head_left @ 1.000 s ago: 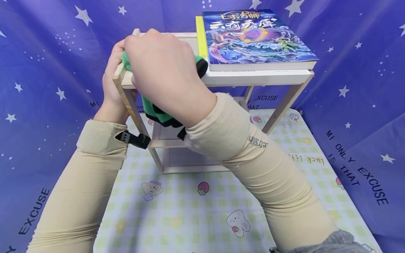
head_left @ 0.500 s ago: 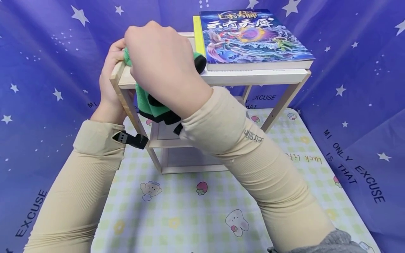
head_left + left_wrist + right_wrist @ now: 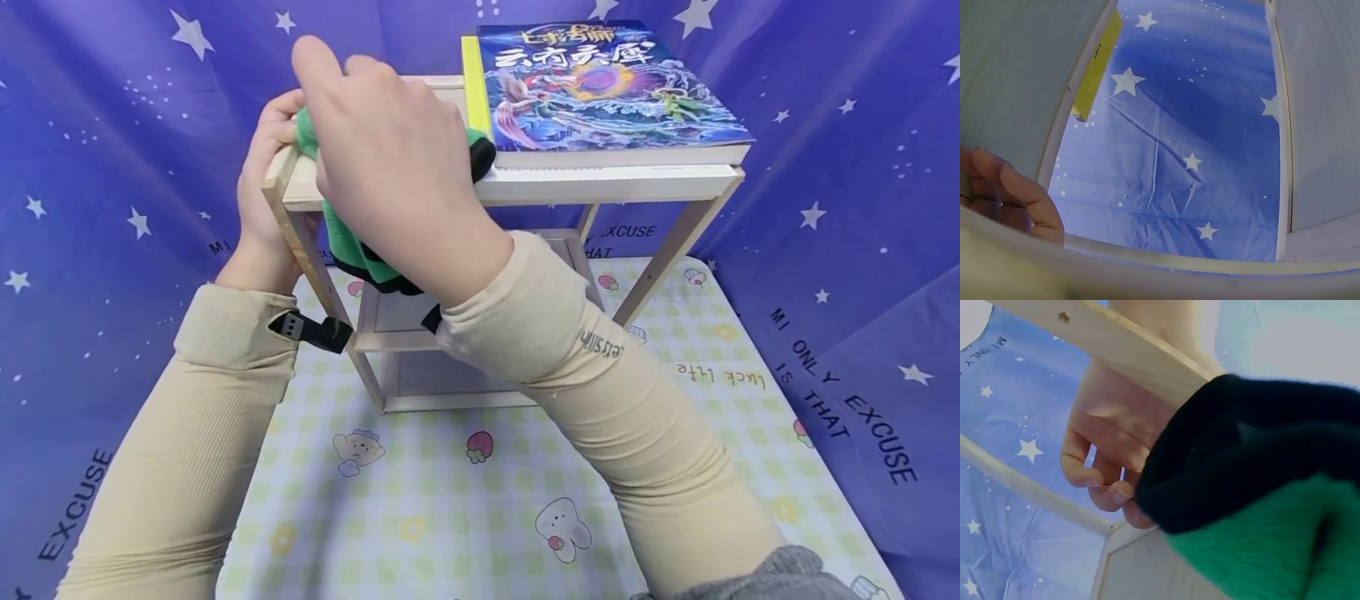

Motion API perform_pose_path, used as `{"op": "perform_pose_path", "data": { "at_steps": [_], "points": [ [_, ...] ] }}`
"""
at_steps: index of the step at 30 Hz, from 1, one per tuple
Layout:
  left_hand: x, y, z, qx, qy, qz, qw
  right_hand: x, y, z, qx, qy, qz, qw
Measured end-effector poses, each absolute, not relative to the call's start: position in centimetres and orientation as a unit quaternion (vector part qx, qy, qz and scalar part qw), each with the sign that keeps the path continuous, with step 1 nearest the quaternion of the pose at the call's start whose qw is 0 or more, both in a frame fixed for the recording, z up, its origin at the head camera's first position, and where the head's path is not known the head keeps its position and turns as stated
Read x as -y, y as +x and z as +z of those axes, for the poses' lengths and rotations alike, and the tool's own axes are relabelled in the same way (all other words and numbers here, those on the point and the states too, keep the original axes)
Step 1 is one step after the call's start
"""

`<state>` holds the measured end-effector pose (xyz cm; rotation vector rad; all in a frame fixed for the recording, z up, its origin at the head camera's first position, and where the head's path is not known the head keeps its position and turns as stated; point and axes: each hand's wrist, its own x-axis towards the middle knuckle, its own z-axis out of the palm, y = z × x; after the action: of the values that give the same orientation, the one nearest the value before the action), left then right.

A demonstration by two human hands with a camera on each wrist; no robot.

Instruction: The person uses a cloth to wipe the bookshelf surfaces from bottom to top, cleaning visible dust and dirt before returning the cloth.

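Observation:
A small wooden shelf unit (image 3: pixel 622 185) stands ahead of me. My left hand (image 3: pixel 258 187) grips the left end of its top; in the left wrist view its curled fingers (image 3: pixel 1032 200) show beneath the board. My right hand (image 3: pixel 397 154), back upward, bunches a green cloth with black trim (image 3: pixel 347 246) on the left part of the top. One fold of the cloth hangs over the front edge. Its thick black hem shows large in the right wrist view, partly covering my left hand (image 3: pixel 1119 428). My right fingertips are hidden behind the hand.
A thick illustrated book (image 3: pixel 600 92) with a yellow spine side lies on the right of the shelf top, close by the cloth. Lower shelves (image 3: pixel 450 375) sit beneath. A checked tablecloth (image 3: pixel 420 500) lies under the unit, with a blue starry curtain (image 3: pixel 112 167) around.
My right hand has tilted, its knuckles rising a little at the far side, with the cloth still in it. My left hand stays at the shelf's left end. The book has not moved.

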<state>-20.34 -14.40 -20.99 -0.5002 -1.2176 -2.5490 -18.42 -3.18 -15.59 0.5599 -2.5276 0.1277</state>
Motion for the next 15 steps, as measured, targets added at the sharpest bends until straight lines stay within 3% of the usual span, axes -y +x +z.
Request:
{"op": "perform_pose_path", "data": {
  "at_steps": [9, 12, 15],
  "points": [
    [14.2, -20.2, -20.9, 0.458, -0.161, -0.864, 0.134, 3.5, -24.3, -23.2, 0.899, 0.239, -0.013, 0.367],
    [14.1, -20.1, -20.8, 0.457, -0.16, -0.864, 0.137, 3.7, -25.3, -24.0, 0.899, 0.246, -0.005, 0.362],
    [14.2, -20.2, -20.8, 0.442, -0.162, -0.871, 0.139, 3.9, -25.5, -23.2, 0.92, 0.238, 0.004, 0.312]
  ]
}}
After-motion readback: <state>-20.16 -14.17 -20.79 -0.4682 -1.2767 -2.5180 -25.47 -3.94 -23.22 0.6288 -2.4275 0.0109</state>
